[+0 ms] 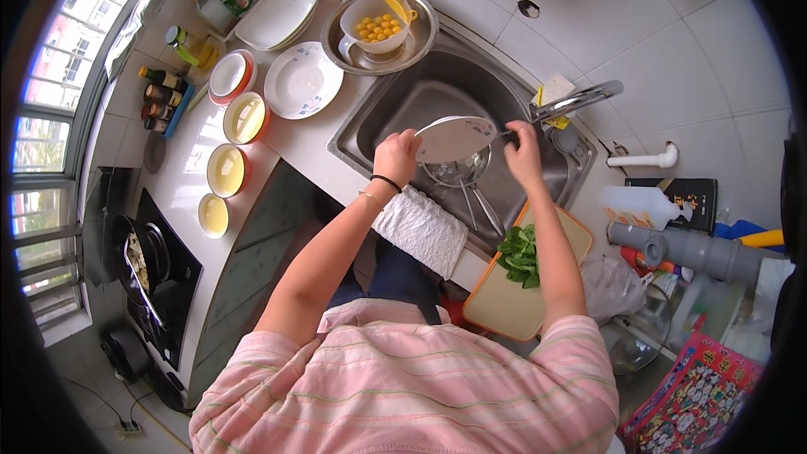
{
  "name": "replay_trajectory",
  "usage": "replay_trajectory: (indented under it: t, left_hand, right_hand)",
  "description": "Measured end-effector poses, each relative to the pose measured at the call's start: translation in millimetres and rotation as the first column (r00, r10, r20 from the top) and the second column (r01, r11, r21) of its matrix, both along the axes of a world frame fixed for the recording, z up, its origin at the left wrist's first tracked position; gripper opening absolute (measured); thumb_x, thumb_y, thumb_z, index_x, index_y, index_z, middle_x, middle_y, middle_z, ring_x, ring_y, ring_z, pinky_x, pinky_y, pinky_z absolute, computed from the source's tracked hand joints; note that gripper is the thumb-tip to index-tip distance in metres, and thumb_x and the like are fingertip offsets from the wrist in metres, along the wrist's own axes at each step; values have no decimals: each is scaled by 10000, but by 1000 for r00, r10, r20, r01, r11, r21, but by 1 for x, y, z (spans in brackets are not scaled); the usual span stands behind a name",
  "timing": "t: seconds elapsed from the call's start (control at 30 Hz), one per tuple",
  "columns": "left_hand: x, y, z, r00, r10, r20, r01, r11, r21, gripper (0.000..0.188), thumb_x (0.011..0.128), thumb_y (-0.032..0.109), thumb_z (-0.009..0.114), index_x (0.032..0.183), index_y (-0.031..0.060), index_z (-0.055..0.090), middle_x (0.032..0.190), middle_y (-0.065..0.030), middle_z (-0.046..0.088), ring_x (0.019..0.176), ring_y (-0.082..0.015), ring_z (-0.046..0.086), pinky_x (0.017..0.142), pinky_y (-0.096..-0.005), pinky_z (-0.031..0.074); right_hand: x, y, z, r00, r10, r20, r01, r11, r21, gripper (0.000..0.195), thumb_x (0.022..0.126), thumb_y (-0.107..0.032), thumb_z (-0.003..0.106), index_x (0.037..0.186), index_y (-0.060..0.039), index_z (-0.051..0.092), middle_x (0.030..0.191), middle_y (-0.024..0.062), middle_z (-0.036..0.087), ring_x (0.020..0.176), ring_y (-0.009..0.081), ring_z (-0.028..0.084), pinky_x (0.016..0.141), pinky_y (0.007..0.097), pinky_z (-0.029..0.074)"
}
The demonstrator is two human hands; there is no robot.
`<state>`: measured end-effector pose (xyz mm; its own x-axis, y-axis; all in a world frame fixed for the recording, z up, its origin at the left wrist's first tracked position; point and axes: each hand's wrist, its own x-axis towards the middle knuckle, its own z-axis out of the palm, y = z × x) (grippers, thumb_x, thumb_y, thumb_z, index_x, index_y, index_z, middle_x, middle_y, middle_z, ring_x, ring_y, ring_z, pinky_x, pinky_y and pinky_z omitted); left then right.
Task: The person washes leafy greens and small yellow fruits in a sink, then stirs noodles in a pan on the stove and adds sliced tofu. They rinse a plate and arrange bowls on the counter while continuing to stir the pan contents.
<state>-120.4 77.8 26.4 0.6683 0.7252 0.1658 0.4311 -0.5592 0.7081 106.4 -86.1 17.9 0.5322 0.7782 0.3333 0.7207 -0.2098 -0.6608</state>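
Observation:
A white plate with a floral rim is held tilted over the stainless steel sink. My left hand grips its left edge. My right hand hovers by the plate's right end, below the faucet; whether its fingers hold something is unclear. Partly hidden under the plate, a round metal vessel sits in the sink. Long metal handles reach from it toward the sink's front edge.
A folded white towel lies at the sink's front edge. Leafy greens rest on a cutting board. Egg yolks fill a white separator bowl inside a steel basin. Bowls of yellow liquid line the left counter, near a pan.

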Motion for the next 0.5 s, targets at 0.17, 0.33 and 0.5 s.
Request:
replay_trajectory:
  t: [0.17, 0.33, 0.5]
  left_hand:
    - [-27, 24, 23, 982, -119, 149, 89, 978, 191, 202, 779, 17, 601, 976, 54, 629, 812, -126, 629, 760, -295, 602, 658, -371, 495]
    - [-54, 53, 27, 967, -140, 212, 118, 986, 116, 286, 755, 58, 639, 1040, 60, 612, 941, -123, 638, 829, -287, 607, 727, -364, 503]
    - [-101, 116, -53, 880, 475, 13, -407, 768, -495, 423, 805, 287, 688, 1008, -64, 568, 954, -175, 633, 819, -244, 639, 692, -320, 517]
  right_hand:
    - [-55, 28, 10, 960, 123, -253, -137, 990, -39, 386, 771, -43, 583, 1154, -63, 537, 1071, 153, 597, 964, 310, 590, 828, 352, 463]
    - [-75, 55, 14, 991, 125, -56, -122, 991, 52, 290, 827, -14, 537, 1109, -73, 569, 989, 131, 643, 875, 313, 629, 741, 362, 497]
    - [-84, 72, 23, 992, 50, 118, -65, 989, 132, 266, 841, -9, 515, 1095, -60, 575, 991, 146, 640, 889, 330, 621, 749, 382, 498]
